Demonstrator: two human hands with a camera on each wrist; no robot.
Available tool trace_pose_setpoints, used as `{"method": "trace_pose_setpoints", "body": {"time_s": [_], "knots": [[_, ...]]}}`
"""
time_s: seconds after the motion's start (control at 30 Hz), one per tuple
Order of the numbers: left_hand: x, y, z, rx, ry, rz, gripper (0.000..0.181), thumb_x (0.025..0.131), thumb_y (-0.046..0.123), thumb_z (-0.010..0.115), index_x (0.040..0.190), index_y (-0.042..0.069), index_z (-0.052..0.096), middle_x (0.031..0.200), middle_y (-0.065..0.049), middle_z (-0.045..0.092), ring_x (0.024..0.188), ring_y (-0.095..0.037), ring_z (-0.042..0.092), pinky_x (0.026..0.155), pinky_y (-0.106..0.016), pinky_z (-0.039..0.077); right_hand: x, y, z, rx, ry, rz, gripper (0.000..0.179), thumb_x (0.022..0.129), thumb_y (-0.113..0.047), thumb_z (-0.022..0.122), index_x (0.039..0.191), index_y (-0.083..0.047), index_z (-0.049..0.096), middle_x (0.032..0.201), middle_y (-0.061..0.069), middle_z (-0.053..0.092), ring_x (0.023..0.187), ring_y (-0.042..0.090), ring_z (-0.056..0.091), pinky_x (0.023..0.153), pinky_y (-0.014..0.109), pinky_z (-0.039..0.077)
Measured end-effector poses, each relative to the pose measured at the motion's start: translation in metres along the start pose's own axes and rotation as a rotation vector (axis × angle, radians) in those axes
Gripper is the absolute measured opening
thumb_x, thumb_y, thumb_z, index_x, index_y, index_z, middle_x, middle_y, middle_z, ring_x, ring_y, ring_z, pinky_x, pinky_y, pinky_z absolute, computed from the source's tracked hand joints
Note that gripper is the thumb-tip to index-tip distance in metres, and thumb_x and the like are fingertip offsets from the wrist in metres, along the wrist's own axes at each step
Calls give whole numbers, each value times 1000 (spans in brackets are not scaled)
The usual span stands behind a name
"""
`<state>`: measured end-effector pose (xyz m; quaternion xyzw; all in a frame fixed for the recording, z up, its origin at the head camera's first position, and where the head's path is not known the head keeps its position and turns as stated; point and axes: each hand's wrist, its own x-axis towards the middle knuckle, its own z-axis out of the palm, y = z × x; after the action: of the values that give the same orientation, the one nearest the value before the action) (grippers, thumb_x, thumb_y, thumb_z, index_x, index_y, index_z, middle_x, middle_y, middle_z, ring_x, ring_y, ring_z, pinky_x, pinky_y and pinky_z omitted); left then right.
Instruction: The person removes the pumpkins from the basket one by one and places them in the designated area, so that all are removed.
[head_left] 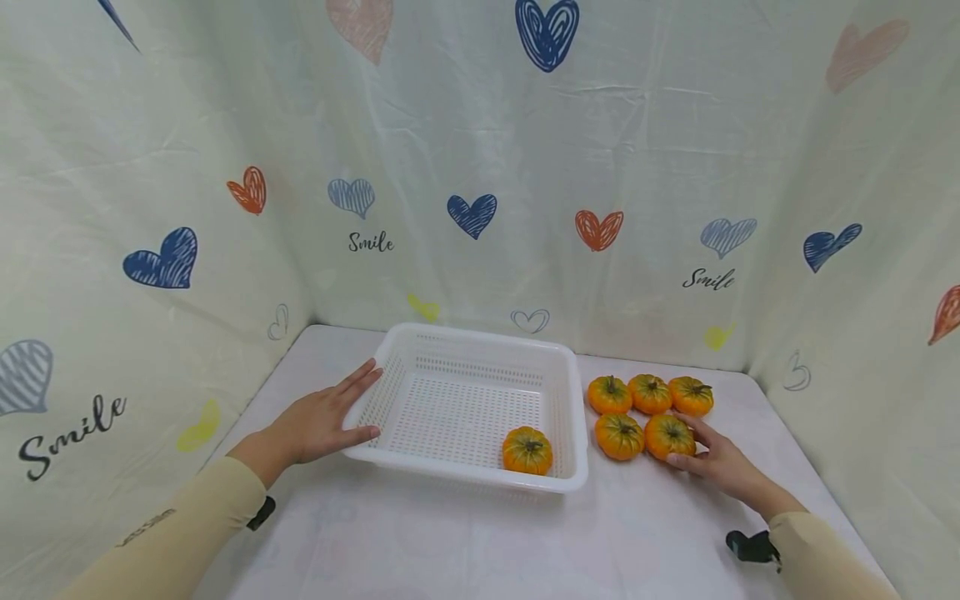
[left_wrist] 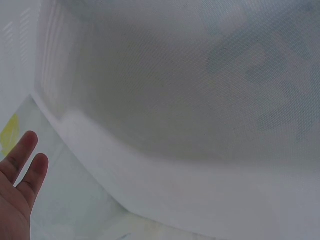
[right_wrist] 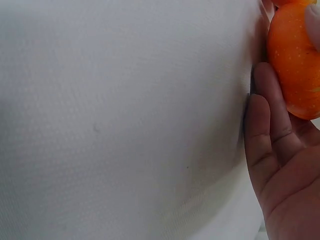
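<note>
A white perforated plastic basket (head_left: pixel 468 400) stands on the table, with one small orange pumpkin (head_left: pixel 527 451) in its front right corner. At the basket's left rim is my left hand (head_left: pixel 322 421), its fingers straight and spread, thumb apart; two of its fingers (left_wrist: pixel 33 172) show in the left wrist view. My right hand (head_left: pixel 723 467) holds the front right pumpkin (head_left: pixel 669 437) of a group beside the basket, thumb on the near side and fingers round its right and far sides. In the right wrist view that pumpkin (right_wrist: pixel 295 62) lies between thumb and fingers, close over the tabletop.
Beside the held pumpkin sits another pumpkin (head_left: pixel 619 437). Behind them three more stand in a row, a left one (head_left: pixel 610 394), a middle one (head_left: pixel 649 393) and a right one (head_left: pixel 691 396). A heart-printed curtain (head_left: pixel 480 150) encloses the white-covered table (head_left: pixel 450 542) at the back and sides.
</note>
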<state>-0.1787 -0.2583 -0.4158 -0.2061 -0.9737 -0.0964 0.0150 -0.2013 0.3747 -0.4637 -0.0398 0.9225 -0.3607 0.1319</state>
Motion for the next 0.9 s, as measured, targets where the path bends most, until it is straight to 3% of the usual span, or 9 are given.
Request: {"method": "trace_pose_setpoints", "body": {"time_s": [0.13, 0.37, 0.47, 0.6, 0.7, 0.9], "knots": [[0, 0, 0, -1, 1, 4, 88, 93, 60, 55, 160, 14, 21, 167, -3, 12, 130, -37, 50, 100, -57, 44, 2, 1, 3, 4, -2, 20, 95, 90, -48, 71, 157, -4, 19, 148, 41, 24, 129, 60, 34, 96, 63, 45], [1, -1, 0, -27, 11, 15, 88, 93, 59, 57, 160, 14, 22, 166, -3, 13, 131, -37, 49, 100, -57, 44, 6, 3, 5, 8, -1, 61, 104, 86, -56, 71, 158, -5, 16, 150, 40, 22, 133, 60, 27, 99, 71, 34], [1, -2, 0, -28, 15, 20, 88, 93, 61, 56, 160, 13, 22, 166, -4, 13, 132, -37, 49, 100, -57, 44, 7, 4, 6, 2, -3, 59, 104, 87, -57, 70, 159, -6, 15, 150, 39, 23, 128, 57, 35, 98, 70, 38], [1, -2, 0, -25, 13, 18, 89, 93, 62, 54, 160, 13, 22, 166, -4, 13, 131, -37, 50, 100, -58, 44, 8, 4, 5, 15, -2, 61, 102, 88, -54, 70, 159, -8, 15, 150, 37, 27, 112, 44, 51, 95, 62, 46], [0, -2, 0, -27, 11, 15, 88, 93, 60, 56, 159, 13, 23, 166, -4, 13, 130, -38, 50, 100, -58, 44, 8, 4, 6, 33, -3, 66, 100, 89, -52, 71, 159, -8, 15, 149, 36, 28, 105, 38, 53, 93, 58, 48], [0, -1, -1, -28, 9, 13, 88, 93, 58, 57, 159, 12, 23, 166, -5, 14, 130, -39, 50, 100, -58, 44, 6, 4, 7, 54, -6, 92, 101, 89, -53, 70, 160, -11, 12, 152, 36, 23, 119, 49, 44, 98, 65, 41]]}}
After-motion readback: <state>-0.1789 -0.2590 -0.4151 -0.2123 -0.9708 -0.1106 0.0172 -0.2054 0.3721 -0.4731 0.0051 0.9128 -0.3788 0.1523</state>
